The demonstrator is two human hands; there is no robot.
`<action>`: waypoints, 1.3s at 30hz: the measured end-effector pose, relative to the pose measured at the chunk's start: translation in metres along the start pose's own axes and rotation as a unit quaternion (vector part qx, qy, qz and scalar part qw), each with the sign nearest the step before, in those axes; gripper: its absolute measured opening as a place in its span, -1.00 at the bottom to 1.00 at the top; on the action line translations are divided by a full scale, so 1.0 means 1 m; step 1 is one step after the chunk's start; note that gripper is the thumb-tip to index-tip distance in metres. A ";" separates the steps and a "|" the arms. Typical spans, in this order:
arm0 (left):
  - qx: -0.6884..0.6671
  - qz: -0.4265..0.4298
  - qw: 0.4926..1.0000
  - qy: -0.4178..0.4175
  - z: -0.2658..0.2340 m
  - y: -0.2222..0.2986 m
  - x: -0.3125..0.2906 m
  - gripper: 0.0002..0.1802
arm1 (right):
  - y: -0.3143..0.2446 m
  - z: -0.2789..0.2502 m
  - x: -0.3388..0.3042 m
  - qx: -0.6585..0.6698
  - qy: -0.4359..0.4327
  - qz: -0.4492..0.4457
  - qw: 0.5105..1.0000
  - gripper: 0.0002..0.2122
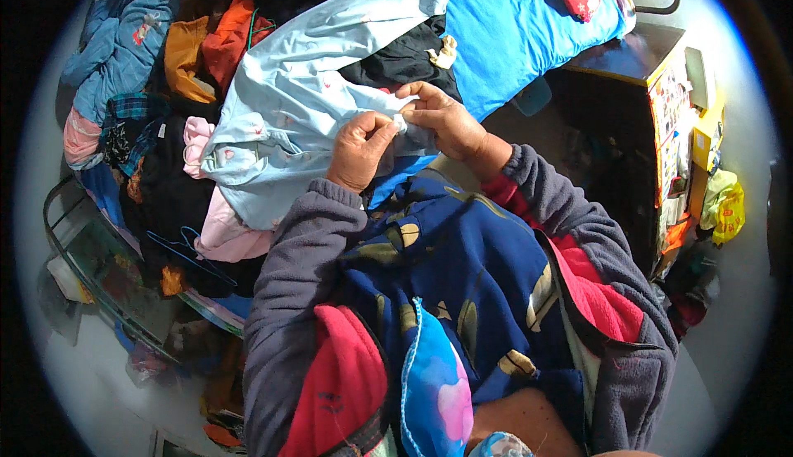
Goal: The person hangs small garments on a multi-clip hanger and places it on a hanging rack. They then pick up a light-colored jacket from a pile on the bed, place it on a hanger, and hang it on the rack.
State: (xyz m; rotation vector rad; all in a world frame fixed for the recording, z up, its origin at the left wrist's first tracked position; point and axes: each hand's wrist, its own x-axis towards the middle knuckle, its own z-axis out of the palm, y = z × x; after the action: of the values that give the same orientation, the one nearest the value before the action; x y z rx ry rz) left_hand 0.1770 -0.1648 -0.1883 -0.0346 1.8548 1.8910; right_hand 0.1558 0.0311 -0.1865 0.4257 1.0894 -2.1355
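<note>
A light blue pajama top (297,85) with small pink prints lies spread over a heap of clothes in front of me. One of its sleeves stretches toward the far right, and pink cloth (227,230) shows at its near left edge. My left hand (361,149) is closed in a pinch at the near right edge of the top. Just to the right, my right hand (446,122) also pinches the pale cloth, thumb against fingers. A small whitish bit of fabric shows between the two hands. The fingertips partly hide what they grip.
Black clothes (178,192) and a blue wire hanger (194,254) lie at the left, with orange cloth (227,44) beyond. Bright blue bedding (496,35) is at the far right. A dark open-sided cabinet (611,118) stands at the right, beside a yellow bag (729,213). A metal rail (107,292) runs along the left.
</note>
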 end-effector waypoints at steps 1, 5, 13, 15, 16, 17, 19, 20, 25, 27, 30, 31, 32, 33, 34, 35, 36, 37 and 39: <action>0.015 0.000 1.000 -0.006 0.000 0.000 -0.001 -0.88 | 0.002 -0.001 0.002 0.056 -0.002 0.036 0.998 -0.69; 0.099 0.046 0.994 0.002 0.000 0.003 -0.006 -0.84 | 0.019 -0.017 0.007 -0.110 -0.033 -0.032 0.993 -0.75; 0.239 0.015 0.961 0.135 -0.071 -0.088 -0.063 -0.72 | 0.034 -0.091 0.008 -0.861 -0.053 -0.049 0.503 -0.75; 0.208 -0.064 0.919 0.330 -0.113 -0.132 -0.095 -0.60 | 0.032 -0.095 0.014 -0.833 -0.011 -0.051 0.551 -0.74; 0.195 -0.118 0.881 0.415 -0.136 -0.152 -0.112 -0.54 | 0.031 -0.093 0.018 -0.821 -0.021 -0.046 0.569 -0.73; 0.218 -0.115 0.834 0.493 -0.161 -0.170 -0.130 -0.49 | 0.032 -0.086 0.025 -0.811 -0.027 -0.066 0.580 -0.74; 0.280 -0.177 0.740 0.585 -0.199 -0.198 -0.160 -0.41 | 0.033 -0.068 0.040 -0.800 -0.053 -0.115 0.587 -0.76; 0.314 -0.230 0.687 0.614 -0.210 -0.208 -0.171 -0.37 | 0.036 -0.056 0.048 -0.797 -0.072 -0.129 0.585 -0.77; 0.222 -0.334 0.752 0.523 -0.228 -0.223 -0.176 -0.42 | 0.044 -0.007 0.077 -0.770 -0.155 -0.106 0.610 -0.75; 0.233 -0.363 0.734 0.525 -0.227 -0.220 -0.165 -0.52 | 0.048 0.005 0.080 -0.778 -0.166 -0.095 0.598 -0.75; 0.255 -0.366 0.739 0.504 -0.225 -0.214 -0.155 -0.70 | 0.052 0.017 0.077 -0.789 -0.176 -0.090 0.582 -0.76; 0.270 -0.361 0.746 0.490 -0.224 -0.211 -0.155 -0.74 | 0.053 0.020 0.074 -0.794 -0.180 -0.086 0.575 -0.76; 0.302 -0.347 0.742 0.489 -0.223 -0.208 -0.155 -0.75 | 0.053 0.023 0.071 -0.800 -0.181 -0.071 0.567 -0.76; 0.334 -0.325 0.742 0.481 -0.221 -0.204 -0.158 -0.75 | 0.053 0.025 0.067 -0.784 -0.174 -0.058 0.594 -0.76; 0.361 -0.319 0.742 0.467 -0.218 -0.199 -0.160 -0.75 | 0.053 0.028 0.063 -0.794 -0.168 -0.062 0.581 -0.75; 0.406 -0.267 0.733 0.477 -0.217 -0.193 -0.164 -0.74 | 0.054 0.030 0.058 -0.790 -0.161 -0.070 0.588 -0.74; 0.368 -0.216 0.750 0.505 -0.214 -0.187 -0.165 -0.74 | 0.054 0.033 0.053 -0.780 -0.161 -0.080 0.599 -0.74; 0.322 -0.184 0.762 0.532 -0.211 -0.178 -0.167 -0.74 | 0.055 0.036 0.047 -0.786 -0.145 -0.074 0.596 -0.74; 0.294 -0.161 0.777 0.533 -0.208 -0.158 -0.169 -0.73 | 0.058 0.042 0.035 -0.786 -0.129 -0.068 0.600 -0.74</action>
State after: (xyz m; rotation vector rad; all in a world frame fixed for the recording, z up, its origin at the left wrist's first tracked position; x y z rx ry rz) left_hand 0.3162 -0.4224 -0.2929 -1.3574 2.8012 0.9553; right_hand 0.1725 -0.0414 -0.2144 -0.8045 2.2578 -0.5436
